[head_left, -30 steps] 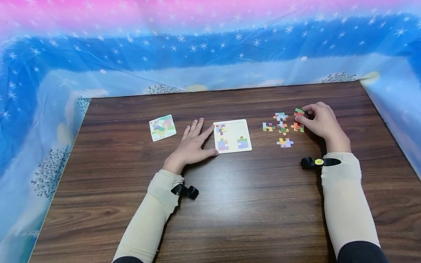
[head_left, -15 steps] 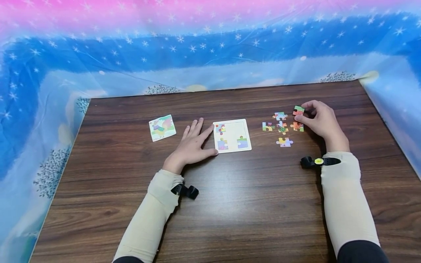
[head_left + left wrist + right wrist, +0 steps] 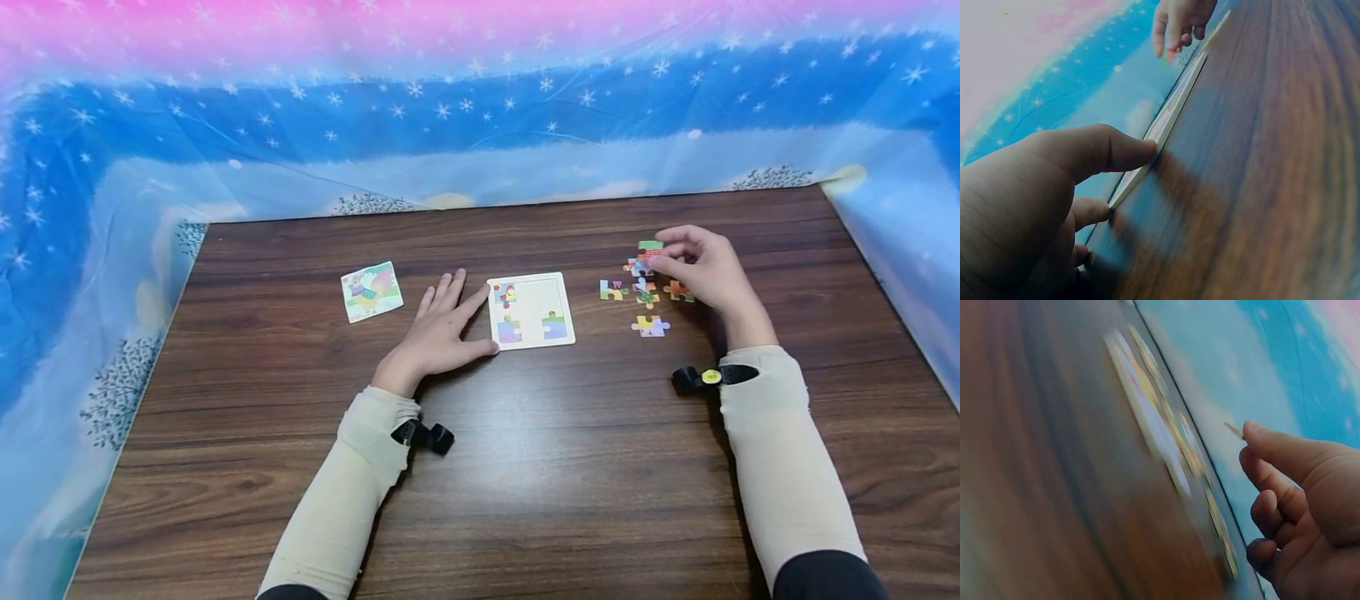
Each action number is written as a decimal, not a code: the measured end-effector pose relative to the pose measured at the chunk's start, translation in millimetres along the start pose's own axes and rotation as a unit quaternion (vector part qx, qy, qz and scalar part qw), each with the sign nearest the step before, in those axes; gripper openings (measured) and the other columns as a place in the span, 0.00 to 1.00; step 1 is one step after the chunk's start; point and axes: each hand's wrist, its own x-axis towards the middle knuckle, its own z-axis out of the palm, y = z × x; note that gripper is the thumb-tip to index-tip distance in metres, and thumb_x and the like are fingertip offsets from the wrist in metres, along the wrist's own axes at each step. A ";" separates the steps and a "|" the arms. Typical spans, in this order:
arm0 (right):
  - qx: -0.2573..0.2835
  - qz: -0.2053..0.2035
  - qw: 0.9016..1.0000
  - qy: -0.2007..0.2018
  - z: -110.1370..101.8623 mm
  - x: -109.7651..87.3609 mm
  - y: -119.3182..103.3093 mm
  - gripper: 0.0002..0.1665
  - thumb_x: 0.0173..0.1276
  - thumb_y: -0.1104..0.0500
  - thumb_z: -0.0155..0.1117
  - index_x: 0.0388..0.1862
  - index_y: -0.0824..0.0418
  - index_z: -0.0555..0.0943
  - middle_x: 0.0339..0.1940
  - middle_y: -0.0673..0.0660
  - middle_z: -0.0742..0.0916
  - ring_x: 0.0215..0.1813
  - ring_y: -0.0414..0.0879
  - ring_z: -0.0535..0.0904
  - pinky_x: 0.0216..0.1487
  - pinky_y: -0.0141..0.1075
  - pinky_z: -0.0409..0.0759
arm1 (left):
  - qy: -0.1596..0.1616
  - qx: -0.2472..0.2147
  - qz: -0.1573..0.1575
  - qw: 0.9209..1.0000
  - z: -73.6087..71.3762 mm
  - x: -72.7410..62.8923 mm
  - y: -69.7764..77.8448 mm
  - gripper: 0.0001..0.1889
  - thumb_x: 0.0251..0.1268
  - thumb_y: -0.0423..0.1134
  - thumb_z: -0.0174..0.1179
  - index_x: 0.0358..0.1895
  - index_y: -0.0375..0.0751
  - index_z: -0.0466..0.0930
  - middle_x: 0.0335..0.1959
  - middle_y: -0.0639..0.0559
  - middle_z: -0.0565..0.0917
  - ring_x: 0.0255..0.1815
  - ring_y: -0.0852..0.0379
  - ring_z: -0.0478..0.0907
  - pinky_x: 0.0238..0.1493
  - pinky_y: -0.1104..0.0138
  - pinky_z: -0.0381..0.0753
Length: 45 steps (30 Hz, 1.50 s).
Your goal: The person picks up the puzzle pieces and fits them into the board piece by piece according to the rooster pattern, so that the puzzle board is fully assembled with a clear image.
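Observation:
In the head view my right hand (image 3: 708, 271) pinches a green-and-red jigsaw puzzle piece (image 3: 650, 247) between thumb and fingers. It is raised over the loose pieces, and the right wrist view shows the pinched piece (image 3: 1234, 430) edge-on, clear of the table. My left hand (image 3: 442, 329) lies spread flat, thumb and index fingertip touching the left edge of a white square puzzle tray (image 3: 534, 346). Three pieces sit inside that tray: one at top left (image 3: 504, 293), one at bottom left (image 3: 508, 332) and one at bottom right (image 3: 553, 327).
Several loose puzzle pieces lie right of the tray, among them a yellow-and-purple piece (image 3: 649, 326) and an orange piece (image 3: 678, 290). A square picture card (image 3: 371, 292) lies left of my left hand. A snowflake-patterned cloth (image 3: 450, 100) hangs behind the wooden table (image 3: 555, 467).
My right hand has lifted the green-and-red puzzle piece from the far-right spot and carried it left over the other pieces. My left hand and the tray stay put.

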 end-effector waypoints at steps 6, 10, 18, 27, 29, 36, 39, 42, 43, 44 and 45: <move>0.037 -0.025 0.998 -0.044 27.4 1.0 -25.6 0.24 0.75 0.58 0.72 0.65 0.65 0.82 0.40 0.44 0.90 0.39 0.41 0.84 0.37 0.31 0.79 | 0.000 0.005 0.000 1.000 0.6 0.3 0.6 0.48 0.72 0.60 0.61 0.88 0.51 0.49 0.88 0.41 0.34 0.88 0.46 0.25 0.84 0.51 0.25; 0.037 -0.052 0.995 -0.073 45.7 -0.8 -38.7 0.24 0.73 0.60 0.74 0.65 0.67 0.82 0.43 0.54 0.91 0.38 0.42 0.83 0.34 0.31 0.76 | -0.002 0.005 -0.001 1.000 1.1 0.6 0.4 0.48 0.72 0.60 0.61 0.88 0.51 0.49 0.88 0.41 0.34 0.87 0.46 0.24 0.84 0.51 0.25; -0.005 -0.099 0.988 -0.117 85.2 -6.7 -56.5 0.23 0.72 0.59 0.75 0.62 0.67 0.85 0.41 0.59 0.92 0.33 0.47 0.77 0.33 0.34 0.72 | -0.005 0.004 -0.001 1.000 0.8 -0.4 1.2 0.47 0.72 0.60 0.61 0.88 0.51 0.49 0.88 0.41 0.34 0.87 0.45 0.24 0.84 0.51 0.25; -0.114 -0.172 0.974 -0.097 106.1 -8.7 -58.7 0.22 0.73 0.56 0.74 0.62 0.63 0.87 0.44 0.58 0.85 0.40 0.51 0.74 0.41 0.45 0.71 | -0.006 0.004 -0.004 1.000 2.2 -0.9 -0.8 0.48 0.73 0.60 0.61 0.88 0.51 0.48 0.88 0.42 0.33 0.87 0.46 0.24 0.84 0.51 0.25; -0.118 -0.187 0.971 -0.089 106.7 -8.8 -58.0 0.17 0.76 0.58 0.70 0.59 0.62 0.88 0.44 0.59 0.83 0.39 0.52 0.73 0.40 0.46 0.70 | -0.005 0.004 -0.005 1.000 2.4 -0.9 -1.3 0.48 0.73 0.60 0.61 0.88 0.51 0.48 0.88 0.42 0.33 0.87 0.47 0.24 0.84 0.52 0.25; -0.128 -0.212 0.960 -0.135 107.3 -8.4 -60.1 0.17 0.77 0.66 0.59 0.51 0.58 0.93 0.45 0.56 0.81 0.44 0.52 0.70 0.44 0.46 0.67 | -0.004 0.003 -0.003 1.000 1.7 -0.1 -2.1 0.48 0.73 0.60 0.61 0.88 0.51 0.48 0.88 0.42 0.33 0.87 0.47 0.24 0.84 0.51 0.24; -0.136 -0.210 0.958 -0.139 107.4 -8.1 -60.7 0.17 0.76 0.66 0.58 0.52 0.59 0.93 0.46 0.57 0.81 0.45 0.53 0.70 0.45 0.46 0.67 | -0.004 0.001 -0.003 1.000 0.9 0.6 -1.7 0.48 0.73 0.60 0.61 0.88 0.51 0.48 0.88 0.42 0.33 0.87 0.47 0.24 0.84 0.52 0.24; -0.138 -0.205 0.960 -0.134 107.2 -8.3 -60.9 0.17 0.77 0.66 0.58 0.52 0.61 0.92 0.47 0.58 0.81 0.46 0.54 0.71 0.45 0.47 0.67 | -0.005 0.001 -0.002 1.000 0.5 1.2 -1.5 0.48 0.73 0.60 0.61 0.88 0.51 0.48 0.88 0.42 0.33 0.87 0.47 0.23 0.84 0.52 0.24; -0.139 -0.202 0.960 -0.133 107.2 -8.6 -61.2 0.16 0.78 0.65 0.58 0.53 0.61 0.92 0.47 0.58 0.82 0.46 0.54 0.71 0.45 0.47 0.67 | -0.004 0.000 -0.001 1.000 0.4 1.2 -1.4 0.48 0.73 0.60 0.61 0.88 0.51 0.48 0.88 0.42 0.34 0.87 0.47 0.23 0.84 0.52 0.25; -0.141 -0.199 0.961 -0.133 107.3 -8.9 -61.2 0.16 0.78 0.65 0.58 0.53 0.61 0.92 0.47 0.58 0.82 0.46 0.54 0.71 0.46 0.48 0.67 | -0.004 -0.001 0.000 1.000 0.3 1.1 -1.4 0.48 0.72 0.60 0.61 0.88 0.51 0.48 0.88 0.42 0.34 0.87 0.47 0.24 0.84 0.51 0.25; -0.142 -0.196 0.961 -0.132 107.6 -8.9 -61.1 0.17 0.78 0.64 0.58 0.53 0.61 0.92 0.48 0.58 0.82 0.47 0.54 0.71 0.46 0.48 0.67 | -0.003 -0.001 0.000 1.000 0.4 1.2 -1.7 0.48 0.72 0.60 0.61 0.88 0.51 0.48 0.88 0.42 0.34 0.87 0.47 0.23 0.84 0.51 0.25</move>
